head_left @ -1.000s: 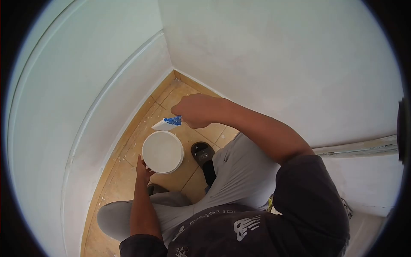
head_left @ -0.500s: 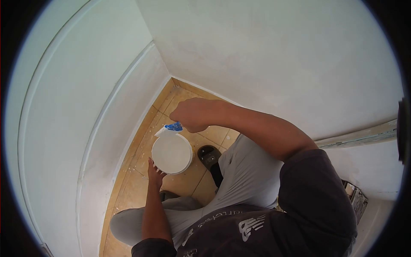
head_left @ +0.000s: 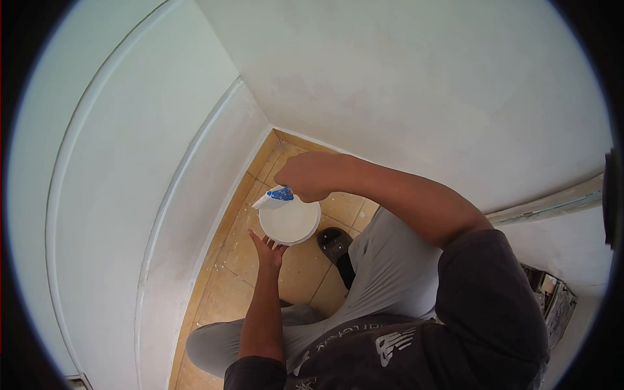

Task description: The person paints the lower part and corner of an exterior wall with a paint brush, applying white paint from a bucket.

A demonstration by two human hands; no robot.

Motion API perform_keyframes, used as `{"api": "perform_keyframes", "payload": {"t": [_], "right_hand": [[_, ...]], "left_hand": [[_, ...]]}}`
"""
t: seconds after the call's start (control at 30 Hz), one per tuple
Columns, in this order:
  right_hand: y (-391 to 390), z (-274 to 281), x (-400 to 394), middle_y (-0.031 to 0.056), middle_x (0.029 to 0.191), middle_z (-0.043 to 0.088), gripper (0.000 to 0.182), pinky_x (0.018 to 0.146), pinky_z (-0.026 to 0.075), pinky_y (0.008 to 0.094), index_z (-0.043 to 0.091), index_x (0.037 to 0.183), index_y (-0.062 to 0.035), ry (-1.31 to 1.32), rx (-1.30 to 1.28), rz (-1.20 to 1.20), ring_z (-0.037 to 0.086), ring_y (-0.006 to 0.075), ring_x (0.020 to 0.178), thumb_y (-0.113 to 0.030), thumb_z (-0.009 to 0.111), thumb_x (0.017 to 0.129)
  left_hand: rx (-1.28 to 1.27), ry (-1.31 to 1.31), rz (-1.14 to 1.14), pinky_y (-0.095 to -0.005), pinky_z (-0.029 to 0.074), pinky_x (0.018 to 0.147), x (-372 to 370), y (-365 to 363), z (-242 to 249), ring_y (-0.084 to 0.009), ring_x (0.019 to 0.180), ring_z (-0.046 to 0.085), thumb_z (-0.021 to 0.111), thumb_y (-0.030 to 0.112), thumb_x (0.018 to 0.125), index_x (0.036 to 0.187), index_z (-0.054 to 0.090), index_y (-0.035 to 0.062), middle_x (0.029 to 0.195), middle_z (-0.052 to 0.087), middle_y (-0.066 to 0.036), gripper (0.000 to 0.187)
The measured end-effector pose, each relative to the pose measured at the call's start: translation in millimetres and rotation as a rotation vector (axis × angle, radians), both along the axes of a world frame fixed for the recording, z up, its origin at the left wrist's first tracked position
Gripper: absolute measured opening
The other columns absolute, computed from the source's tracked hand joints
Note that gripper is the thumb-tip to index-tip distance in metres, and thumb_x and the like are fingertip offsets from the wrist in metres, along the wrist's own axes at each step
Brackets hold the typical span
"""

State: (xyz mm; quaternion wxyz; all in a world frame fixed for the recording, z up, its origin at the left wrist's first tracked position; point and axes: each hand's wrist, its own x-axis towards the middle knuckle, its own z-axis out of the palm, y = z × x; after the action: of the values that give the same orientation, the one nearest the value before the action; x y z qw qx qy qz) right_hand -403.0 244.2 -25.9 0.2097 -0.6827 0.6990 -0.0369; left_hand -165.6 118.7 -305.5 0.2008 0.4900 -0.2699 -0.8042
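Observation:
My right hand (head_left: 305, 175) is closed round the handle of a paint brush (head_left: 279, 194) with a blue, white-spattered part and white-coated bristles. The brush is over the upper left rim of a round white bucket (head_left: 292, 223), which holds whitish paint. Below the bucket, my left hand (head_left: 268, 250) has its fingers spread against the lower side, thumb pointing out to the left. Part of those fingers is hidden beneath the bucket.
White walls (head_left: 403, 84) meet in a corner above the tan tiled floor (head_left: 240, 247), which has white spatters. My foot in a dark sandal (head_left: 335, 244) is right of the bucket. A dark opening with objects (head_left: 552, 302) lies at the lower right.
The view has shifted, so hands and bucket appear farther right. The brush is lower against the bucket, overlapping its rim more. The left hand's fingers are spread wider.

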Motion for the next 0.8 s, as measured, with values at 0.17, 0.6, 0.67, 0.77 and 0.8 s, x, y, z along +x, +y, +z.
{"api": "perform_keyframes", "payload": {"t": [0.17,0.6,0.67,0.77,0.8], "right_hand": [[0,10,-20,0.0194,0.088,0.067,0.018,0.068,0.052,0.0458,0.065,0.095,0.0010,0.030,0.014,-0.024,0.066,0.0368,0.083,-0.001,0.060,0.078],[-28,-54,-54,0.0148,0.097,0.072,0.021,0.069,0.056,0.0431,0.075,0.093,-0.0060,0.127,0.004,-0.203,0.070,0.0316,0.088,-0.006,0.067,0.074],[-35,-66,-51,0.0134,0.092,0.072,0.017,0.065,0.056,0.0419,0.075,0.087,-0.0069,0.177,-0.031,-0.168,0.070,0.0312,0.084,-0.004,0.066,0.073],[-30,-65,-47,0.0135,0.092,0.072,0.019,0.066,0.056,0.0421,0.076,0.088,-0.0075,0.128,-0.095,-0.168,0.070,0.0317,0.086,-0.003,0.066,0.073],[-32,-64,-46,0.0135,0.095,0.072,0.021,0.068,0.056,0.0424,0.075,0.092,-0.0078,0.128,-0.100,-0.161,0.070,0.0313,0.089,-0.005,0.067,0.073]], "left_hand": [[0.045,0.049,0.063,-0.0617,0.029,0.113,-37,8,13,-0.0466,0.142,0.021,0.044,0.088,0.076,0.151,0.015,-0.0032,0.154,0.016,-0.025,0.121],[0.170,0.193,-0.064,-0.0653,0.025,0.113,-95,4,15,-0.0454,0.144,0.016,0.037,0.086,0.080,0.155,0.006,0.0031,0.157,0.005,-0.022,0.116],[0.116,-0.004,-0.024,-0.0658,0.026,0.112,-87,7,30,-0.0453,0.145,0.014,0.040,0.083,0.082,0.155,0.006,0.0036,0.157,0.004,-0.022,0.113],[0.010,-0.291,-0.175,-0.0622,0.032,0.110,-56,-21,55,-0.0435,0.142,0.023,0.044,0.075,0.088,0.154,0.011,0.0025,0.156,0.010,-0.022,0.103],[-0.023,-0.382,-0.267,-0.0603,0.035,0.109,-44,-42,65,-0.0426,0.140,0.028,0.045,0.072,0.090,0.153,0.014,0.0019,0.155,0.014,-0.022,0.099]]}}
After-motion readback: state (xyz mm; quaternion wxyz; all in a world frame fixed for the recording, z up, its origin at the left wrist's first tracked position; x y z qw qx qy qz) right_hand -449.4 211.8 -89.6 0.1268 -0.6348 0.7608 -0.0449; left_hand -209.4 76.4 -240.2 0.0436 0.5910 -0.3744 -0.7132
